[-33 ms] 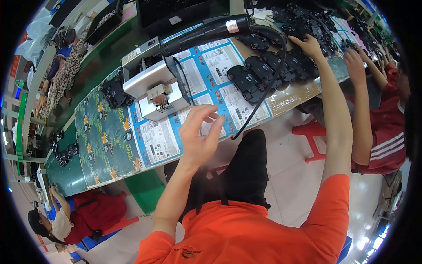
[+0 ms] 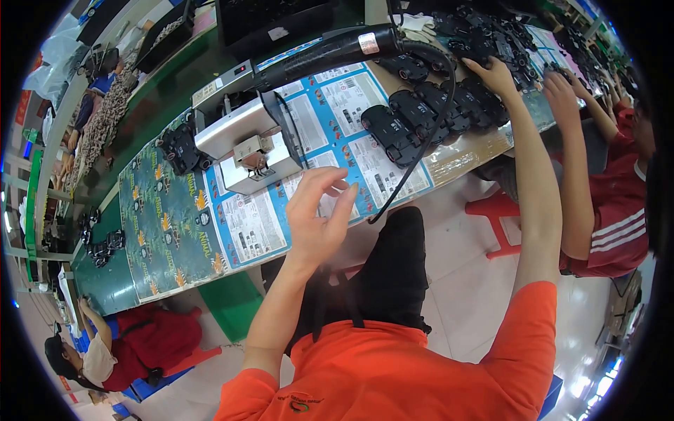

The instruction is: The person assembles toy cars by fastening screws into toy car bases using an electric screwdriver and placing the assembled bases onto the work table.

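Observation:
My left hand (image 2: 319,214) hovers over the front edge of the bench, thumb and fingers curved apart with nothing between them. Nearest to it is a silver metal box-shaped device (image 2: 260,158) with a small metal block on its front and a thick black tubular arm (image 2: 316,59) behind. My right hand (image 2: 497,78) reaches far right, over a cluster of black toy car chassis (image 2: 484,98). Its thumb side is spread; the other fingertips are partly hidden, and I see nothing held. A row of similar chassis (image 2: 397,133) lies wheels showing, left of that hand.
A black cable (image 2: 421,151) loops down across the bench to its front edge. One black chassis (image 2: 184,149) lies left of the device. Printed sheets (image 2: 256,228) cover the benchtop. Co-workers sit at right (image 2: 611,210) and far left (image 2: 140,344). A red stool (image 2: 498,221) stands under the bench.

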The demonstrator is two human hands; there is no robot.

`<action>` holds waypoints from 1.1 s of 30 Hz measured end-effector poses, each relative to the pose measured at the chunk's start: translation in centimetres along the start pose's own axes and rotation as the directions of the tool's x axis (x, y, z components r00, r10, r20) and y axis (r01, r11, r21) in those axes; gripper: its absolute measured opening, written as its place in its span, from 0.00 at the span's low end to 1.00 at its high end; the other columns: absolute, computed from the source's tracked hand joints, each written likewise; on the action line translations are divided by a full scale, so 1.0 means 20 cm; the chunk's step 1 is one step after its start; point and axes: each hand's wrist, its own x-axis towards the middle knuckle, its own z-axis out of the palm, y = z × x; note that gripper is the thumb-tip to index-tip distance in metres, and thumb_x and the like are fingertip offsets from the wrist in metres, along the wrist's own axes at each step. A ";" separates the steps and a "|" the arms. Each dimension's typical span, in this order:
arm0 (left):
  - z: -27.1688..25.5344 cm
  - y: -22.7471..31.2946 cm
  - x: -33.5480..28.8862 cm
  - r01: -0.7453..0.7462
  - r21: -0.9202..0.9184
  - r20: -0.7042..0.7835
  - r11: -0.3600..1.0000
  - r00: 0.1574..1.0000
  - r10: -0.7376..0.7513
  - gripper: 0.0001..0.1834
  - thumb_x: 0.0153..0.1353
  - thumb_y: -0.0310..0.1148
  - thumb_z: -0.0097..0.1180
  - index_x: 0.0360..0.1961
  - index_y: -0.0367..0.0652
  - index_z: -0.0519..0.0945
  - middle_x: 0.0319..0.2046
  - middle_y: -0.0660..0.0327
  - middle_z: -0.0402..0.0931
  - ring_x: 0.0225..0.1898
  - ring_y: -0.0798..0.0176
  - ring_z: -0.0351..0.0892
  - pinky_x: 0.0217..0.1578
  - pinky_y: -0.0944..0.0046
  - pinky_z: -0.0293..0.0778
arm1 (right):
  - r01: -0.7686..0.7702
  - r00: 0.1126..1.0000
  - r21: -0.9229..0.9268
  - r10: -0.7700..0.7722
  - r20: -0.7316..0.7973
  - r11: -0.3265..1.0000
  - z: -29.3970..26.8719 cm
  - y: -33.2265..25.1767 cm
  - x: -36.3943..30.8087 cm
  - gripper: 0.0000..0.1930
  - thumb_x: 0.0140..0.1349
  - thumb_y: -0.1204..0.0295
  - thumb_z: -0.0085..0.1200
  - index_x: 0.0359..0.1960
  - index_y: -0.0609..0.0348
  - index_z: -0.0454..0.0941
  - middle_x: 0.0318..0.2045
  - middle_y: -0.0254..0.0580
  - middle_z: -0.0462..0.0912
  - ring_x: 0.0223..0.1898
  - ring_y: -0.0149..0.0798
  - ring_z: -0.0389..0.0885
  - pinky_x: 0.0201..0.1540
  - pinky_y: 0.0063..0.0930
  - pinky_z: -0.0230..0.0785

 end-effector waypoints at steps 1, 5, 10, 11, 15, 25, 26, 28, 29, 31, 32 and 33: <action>0.00 -0.01 0.00 0.002 -0.005 0.002 1.000 1.000 -0.002 0.11 0.55 0.18 0.62 0.41 0.33 0.80 0.37 0.54 0.80 0.31 0.64 0.79 0.35 0.69 0.74 | 0.011 0.999 -0.047 -0.012 -0.037 0.999 -0.01 0.01 -0.04 0.47 0.49 0.35 0.60 0.53 0.73 0.77 0.48 0.66 0.81 0.52 0.56 0.81 0.57 0.42 0.71; -0.02 -0.06 -0.07 0.072 -0.022 -0.031 0.997 0.997 -0.073 0.10 0.56 0.20 0.62 0.40 0.34 0.80 0.37 0.55 0.80 0.31 0.66 0.79 0.34 0.70 0.73 | 0.026 0.983 -0.120 -0.004 0.181 0.992 -0.12 0.03 -0.28 0.45 0.52 0.34 0.58 0.44 0.77 0.80 0.39 0.68 0.83 0.46 0.60 0.83 0.55 0.45 0.71; 0.00 -0.07 -0.14 0.153 -0.087 -0.034 0.984 0.987 -0.156 0.09 0.57 0.21 0.62 0.40 0.35 0.80 0.36 0.57 0.80 0.32 0.68 0.78 0.34 0.70 0.72 | -0.094 0.994 0.217 0.080 0.073 0.972 -0.07 0.07 -0.40 0.30 0.50 0.50 0.70 0.34 0.73 0.82 0.29 0.48 0.84 0.33 0.35 0.82 0.37 0.30 0.72; 0.00 -0.07 -0.15 0.172 -0.100 -0.038 0.980 0.984 -0.176 0.09 0.57 0.21 0.62 0.40 0.35 0.80 0.36 0.58 0.80 0.32 0.68 0.78 0.34 0.70 0.72 | -0.085 0.995 0.216 0.072 0.069 0.973 -0.05 0.09 -0.41 0.30 0.50 0.50 0.70 0.34 0.73 0.82 0.29 0.48 0.84 0.33 0.35 0.82 0.37 0.30 0.72; -0.01 -0.08 -0.19 0.191 -0.187 -0.070 0.964 0.976 -0.207 0.08 0.58 0.22 0.62 0.40 0.36 0.80 0.36 0.58 0.79 0.33 0.69 0.78 0.35 0.71 0.72 | 0.083 0.975 0.268 -0.022 -0.221 0.960 -0.03 0.24 -0.47 0.32 0.48 0.53 0.73 0.39 0.75 0.78 0.34 0.52 0.83 0.36 0.39 0.83 0.42 0.30 0.73; -0.06 0.12 -0.30 0.348 -0.390 0.028 0.853 0.930 -0.367 0.10 0.61 0.24 0.60 0.44 0.35 0.81 0.43 0.55 0.82 0.43 0.64 0.82 0.46 0.66 0.76 | 0.159 0.970 0.919 0.118 -0.214 0.362 -0.21 -0.44 -1.59 0.20 0.61 0.71 0.63 0.50 0.68 0.71 0.49 0.43 0.75 0.49 0.31 0.76 0.53 0.21 0.68; -0.04 0.19 -0.29 0.517 -0.550 0.237 0.656 0.850 -0.471 0.19 0.62 0.26 0.61 0.54 0.36 0.77 0.49 0.55 0.80 0.50 0.61 0.80 0.53 0.63 0.73 | 0.205 0.973 0.910 0.025 -0.229 0.360 -0.18 -0.55 -1.72 0.20 0.60 0.72 0.63 0.50 0.68 0.71 0.49 0.42 0.75 0.49 0.30 0.76 0.53 0.22 0.68; -0.01 0.20 -0.29 0.411 -0.750 0.279 0.517 0.907 -0.317 0.31 0.66 0.32 0.59 0.67 0.35 0.63 0.61 0.54 0.70 0.63 0.60 0.69 0.63 0.61 0.64 | 0.195 0.978 0.905 -0.146 -0.150 0.379 -0.09 -0.80 -1.92 0.22 0.58 0.73 0.64 0.52 0.67 0.71 0.49 0.40 0.76 0.48 0.29 0.77 0.54 0.22 0.68; -0.04 0.23 -0.30 0.403 -0.800 0.261 0.444 0.901 -0.347 0.29 0.68 0.32 0.54 0.67 0.33 0.62 0.61 0.53 0.71 0.62 0.60 0.70 0.63 0.60 0.64 | 0.145 0.975 0.896 -0.213 -0.058 0.420 -0.04 -0.92 -1.98 0.23 0.57 0.73 0.65 0.53 0.66 0.71 0.50 0.41 0.77 0.48 0.29 0.77 0.54 0.22 0.68; -0.11 0.24 -0.33 0.362 -0.904 0.197 0.227 0.825 -0.530 0.27 0.70 0.31 0.52 0.66 0.32 0.63 0.61 0.53 0.70 0.62 0.60 0.70 0.63 0.59 0.65 | 0.097 0.946 0.886 -0.319 0.060 0.453 0.08 -1.14 -2.06 0.20 0.59 0.74 0.62 0.51 0.65 0.73 0.49 0.42 0.78 0.47 0.29 0.78 0.53 0.22 0.68; -0.18 0.21 -0.34 0.325 -0.892 0.095 0.315 0.815 -0.572 0.26 0.71 0.34 0.48 0.65 0.31 0.63 0.60 0.51 0.72 0.59 0.60 0.73 0.62 0.61 0.66 | 0.057 0.914 0.932 -0.394 0.095 0.357 0.13 -1.21 -2.05 0.17 0.61 0.74 0.60 0.50 0.65 0.74 0.48 0.44 0.79 0.45 0.29 0.79 0.50 0.22 0.70; -0.28 0.22 -0.32 0.357 -0.855 0.037 0.376 0.766 -0.642 0.25 0.72 0.38 0.46 0.63 0.31 0.65 0.57 0.49 0.74 0.56 0.58 0.76 0.58 0.59 0.71 | 0.011 0.877 0.964 -0.465 0.119 0.266 0.19 -1.27 -2.01 0.14 0.63 0.74 0.58 0.49 0.65 0.74 0.47 0.45 0.80 0.43 0.29 0.80 0.48 0.22 0.72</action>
